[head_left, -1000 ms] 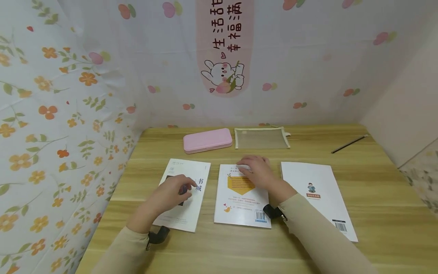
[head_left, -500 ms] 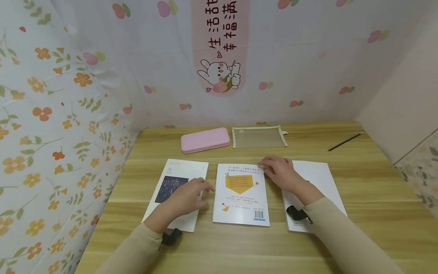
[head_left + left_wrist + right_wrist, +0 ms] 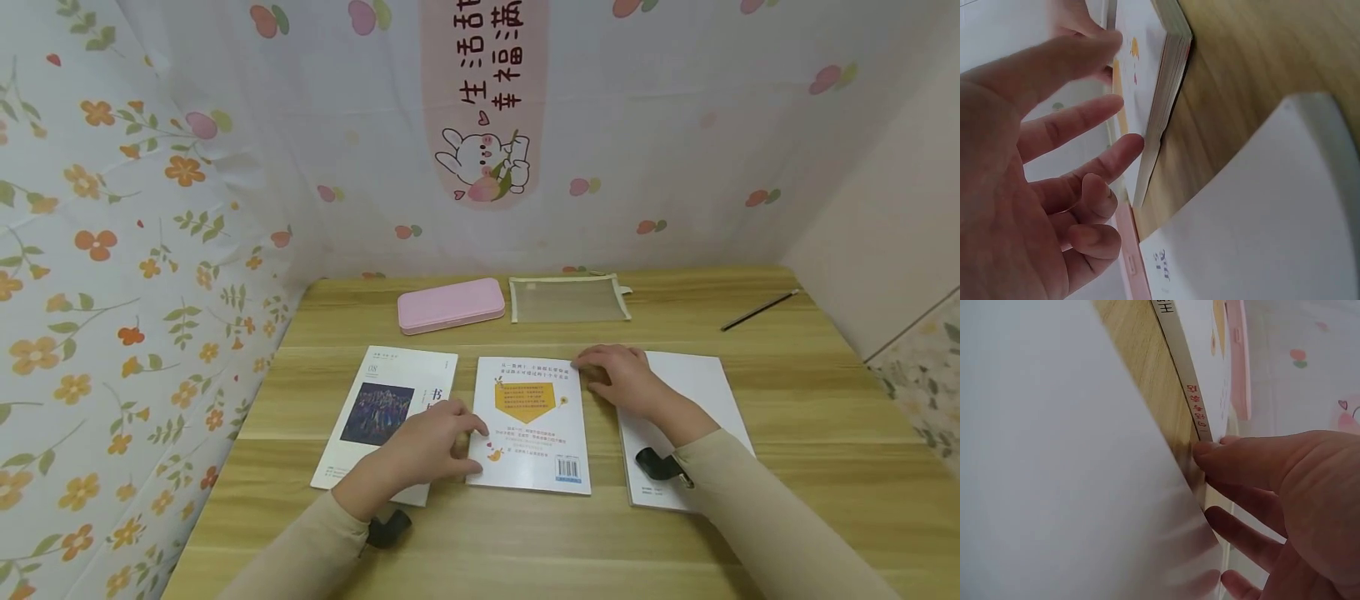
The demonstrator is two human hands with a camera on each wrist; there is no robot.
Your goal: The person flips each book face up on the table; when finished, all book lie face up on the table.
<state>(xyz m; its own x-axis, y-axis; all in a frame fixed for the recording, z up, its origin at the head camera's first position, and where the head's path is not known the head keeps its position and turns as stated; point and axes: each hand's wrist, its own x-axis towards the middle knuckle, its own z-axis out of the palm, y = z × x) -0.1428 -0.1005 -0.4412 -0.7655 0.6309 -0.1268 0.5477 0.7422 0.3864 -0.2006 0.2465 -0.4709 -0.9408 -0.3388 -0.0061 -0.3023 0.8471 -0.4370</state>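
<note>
A white book with a yellow badge and a barcode (image 3: 529,458) lies in the middle of the wooden table. My left hand (image 3: 431,446) is at its left edge; in the left wrist view, the left thumb (image 3: 1094,53) and two fingers reach to its cover and edge, while the other two fingers bend inward. My right hand (image 3: 630,379) is at its top right corner, and the right wrist view shows the thumb (image 3: 1229,462) against the end of its spine (image 3: 1185,381). Part of a white book with a dark picture (image 3: 378,414) is under my left forearm.
Another white book (image 3: 693,375) lies at the right, partly covered by my right hand and wrist. A pink pencil case (image 3: 452,305), a mesh zip pouch (image 3: 572,300) and a dark pen or pencil (image 3: 759,311) lie along the back, before a patterned cloth (image 3: 360,150).
My right hand has moved right from over the middle book's top to its right corner. My left hand has moved from the left book to the middle book's left edge.
</note>
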